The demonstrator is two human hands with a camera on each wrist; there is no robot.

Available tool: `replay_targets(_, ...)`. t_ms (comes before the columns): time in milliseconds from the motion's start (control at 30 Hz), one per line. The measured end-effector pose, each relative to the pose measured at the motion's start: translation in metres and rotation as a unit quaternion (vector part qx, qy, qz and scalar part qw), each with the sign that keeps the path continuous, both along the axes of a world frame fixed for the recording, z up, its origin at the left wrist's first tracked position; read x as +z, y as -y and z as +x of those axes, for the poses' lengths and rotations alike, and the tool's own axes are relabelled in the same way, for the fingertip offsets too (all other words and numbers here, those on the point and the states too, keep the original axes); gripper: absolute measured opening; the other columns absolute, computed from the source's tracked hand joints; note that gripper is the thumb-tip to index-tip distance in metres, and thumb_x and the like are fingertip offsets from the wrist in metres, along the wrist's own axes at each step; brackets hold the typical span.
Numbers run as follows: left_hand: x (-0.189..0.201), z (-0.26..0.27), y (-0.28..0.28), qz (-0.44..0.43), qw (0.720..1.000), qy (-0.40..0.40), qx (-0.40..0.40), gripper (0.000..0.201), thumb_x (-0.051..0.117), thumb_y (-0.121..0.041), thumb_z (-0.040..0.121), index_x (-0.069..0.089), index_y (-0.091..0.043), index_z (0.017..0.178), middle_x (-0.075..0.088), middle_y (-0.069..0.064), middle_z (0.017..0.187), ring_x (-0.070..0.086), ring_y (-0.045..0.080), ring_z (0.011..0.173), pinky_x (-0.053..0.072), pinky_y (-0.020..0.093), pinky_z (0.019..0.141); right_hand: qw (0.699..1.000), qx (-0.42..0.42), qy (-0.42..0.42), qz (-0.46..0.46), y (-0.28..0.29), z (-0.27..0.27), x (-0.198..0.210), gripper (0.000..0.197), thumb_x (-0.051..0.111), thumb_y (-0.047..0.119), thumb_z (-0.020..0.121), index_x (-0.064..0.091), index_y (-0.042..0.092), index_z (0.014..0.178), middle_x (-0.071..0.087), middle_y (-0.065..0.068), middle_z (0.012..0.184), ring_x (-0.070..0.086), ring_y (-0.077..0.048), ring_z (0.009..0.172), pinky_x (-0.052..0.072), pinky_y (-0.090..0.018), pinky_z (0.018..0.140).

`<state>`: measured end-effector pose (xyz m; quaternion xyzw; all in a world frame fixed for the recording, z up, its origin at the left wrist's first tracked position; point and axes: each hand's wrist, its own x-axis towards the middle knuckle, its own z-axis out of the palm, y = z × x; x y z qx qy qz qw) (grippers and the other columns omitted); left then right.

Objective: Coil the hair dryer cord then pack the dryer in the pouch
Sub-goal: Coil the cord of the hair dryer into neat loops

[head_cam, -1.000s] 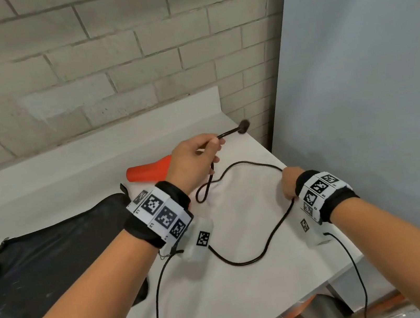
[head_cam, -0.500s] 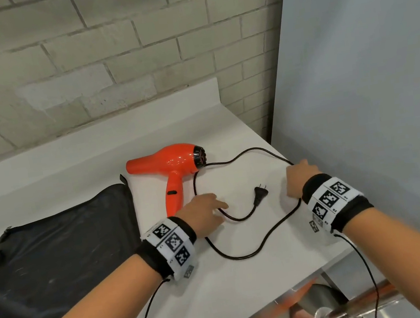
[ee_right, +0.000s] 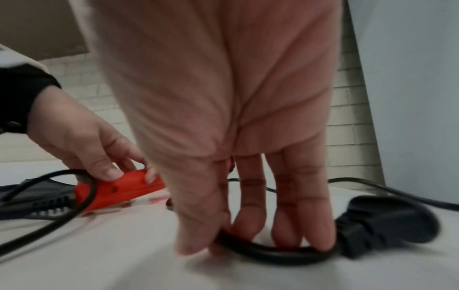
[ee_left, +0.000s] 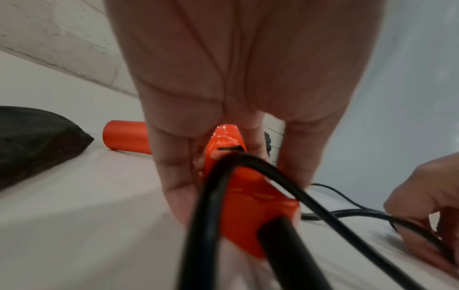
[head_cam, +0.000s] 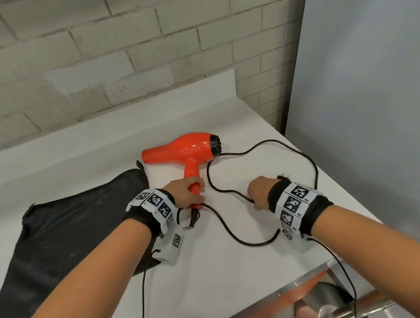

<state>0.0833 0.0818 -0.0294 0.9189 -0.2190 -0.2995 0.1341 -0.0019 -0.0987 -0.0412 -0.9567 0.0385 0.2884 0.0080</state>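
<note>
The left hand (head_cam: 184,193) is wrapped round the lower handle of the glossy orange plastic hair dryer (head_cam: 184,150), which lies on its side on the white worktop (head_cam: 208,277), nozzle pointing away to the left of that hand. The right hand (head_cam: 259,192) has its fingertips (ee_right: 293,235) down on the thin black rubber cord (head_cam: 244,241), pinching it against the surface just beside the black moulded plug (ee_right: 387,221). The cord lies uncoiled in loose bends between and beyond the two hands, and the flat black fabric pouch (head_cam: 72,235) lies just to the left of the left hand, so packing is well off yet. To coil well, I judge the left hand should anchor the handle firmly while the right lifts the plug end and lays even loops, working out the bends rather than dragging them tight, since a pull on the slack could swing the dryer. The head view alone shows the whole run of cord and the pouch's extent; the right wrist view alone shows the plug, hidden under the hand from above; the left wrist view shows a cord loop crossing the handle's end, close to the lens and blurred.
</note>
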Motion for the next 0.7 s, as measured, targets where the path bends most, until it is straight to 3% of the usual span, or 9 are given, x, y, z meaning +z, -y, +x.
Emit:
replay_targets(100, 0.003, 0.001, 0.000, -0.055, 0.998, -0.036, 0.015, 0.021, 0.047, -0.028, 0.091, 0.051, -0.030, 0.112, 0.057, -0.003, 0.106, 0.057, 0.015, 0.083, 0.048, 0.022, 0.074, 0.990, -0.077, 0.117, 0.032, 0.003, -0.005, 0.008, 0.031, 0.039, 0.009, 0.093, 0.046, 0.002, 0.122, 0.050, -0.018, 0.126, 0.052, -0.033, 0.114, 0.045, -0.038, 0.092)
replay_targets(200, 0.012, -0.001, 0.003, -0.121, 0.990, -0.070, 0.032, 0.030, 0.036, -0.019, 0.096, 0.049, -0.022, 0.123, 0.053, 0.004, 0.099, 0.053, 0.012, 0.069, 0.049, 0.015, 0.058, 0.950, -0.073, 0.261, 0.154, -0.012, -0.015, 0.019, 0.034, 0.049, 0.017, 0.090, 0.045, 0.009, 0.123, 0.047, -0.013, 0.122, 0.051, -0.029, 0.110, 0.045, -0.037, 0.089)
replay_targets(300, 0.023, -0.002, 0.003, -0.201, 0.970, -0.121, 0.065, 0.036, 0.029, -0.010, 0.097, 0.047, -0.019, 0.127, 0.054, 0.012, 0.100, 0.055, 0.014, 0.068, 0.051, 0.017, 0.055, 0.939, -0.004, 0.181, 0.294, -0.030, -0.022, 0.029, 0.062, 0.062, 0.017, 0.082, 0.033, 0.018, 0.137, 0.042, -0.009, 0.131, 0.047, -0.026, 0.118, 0.041, -0.033, 0.098)
replay_targets(367, 0.034, -0.002, 0.001, -0.252, 0.950, -0.167, 0.078, 0.039, 0.026, -0.005, 0.097, 0.048, -0.016, 0.127, 0.055, 0.014, 0.099, 0.054, 0.015, 0.068, 0.052, 0.019, 0.057, 0.920, 0.012, 0.191, 0.341, -0.035, -0.020, 0.031, 0.076, 0.066, 0.012, 0.078, 0.025, 0.019, 0.142, 0.035, -0.007, 0.138, 0.044, -0.022, 0.123, 0.038, -0.029, 0.101)
replay_targets(433, 0.044, -0.001, -0.001, -0.290, 0.934, -0.195, 0.080, 0.040, 0.025, -0.003, 0.096, 0.051, -0.015, 0.124, 0.056, 0.014, 0.097, 0.053, 0.016, 0.068, 0.053, 0.019, 0.059, 0.877, 0.013, 0.287, 0.386, -0.038, -0.017, 0.035, 0.068, 0.065, 0.010, 0.080, 0.033, 0.022, 0.138, 0.037, -0.005, 0.136, 0.044, -0.015, 0.119, 0.036, -0.023, 0.100)
replay_targets(500, 0.053, -0.003, -0.004, -0.313, 0.923, -0.210, 0.079, 0.042, 0.027, 0.003, 0.092, 0.055, -0.018, 0.115, 0.058, 0.010, 0.091, 0.055, 0.013, 0.064, 0.053, 0.021, 0.062, 0.843, 0.025, 0.363, 0.395, -0.039, -0.012, 0.042, 0.050, 0.062, 0.008, 0.082, 0.047, 0.018, 0.129, 0.046, -0.007, 0.128, 0.049, -0.016, 0.113, 0.038, -0.023, 0.099)
replay_targets(600, 0.060, -0.010, -0.004, -0.333, 0.921, -0.193, 0.067, 0.044, 0.036, 0.010, 0.086, 0.057, -0.024, 0.105, 0.057, 0.003, 0.078, 0.054, 0.013, 0.066, 0.049, 0.023, 0.062, 0.824, 0.021, 0.408, 0.392, -0.037, -0.006, 0.058, 0.036, 0.060, 0.008, 0.084, 0.057, 0.010, 0.120, 0.056, -0.010, 0.115, 0.053, -0.017, 0.106, 0.034, -0.012, 0.091)
replay_targets(700, 0.062, -0.016, -0.006, -0.371, 0.909, -0.174, 0.071, 0.042, 0.046, 0.004, 0.087, 0.056, -0.029, 0.111, 0.059, -0.009, 0.065, 0.054, 0.008, 0.061, 0.046, 0.021, 0.060, 0.814, -0.003, 0.431, 0.390, -0.034, 0.001, 0.074, 0.032, 0.060, 0.009, 0.084, 0.059, 0.007, 0.115, 0.060, -0.010, 0.107, 0.052, -0.013, 0.091, 0.033, -0.001, 0.075)
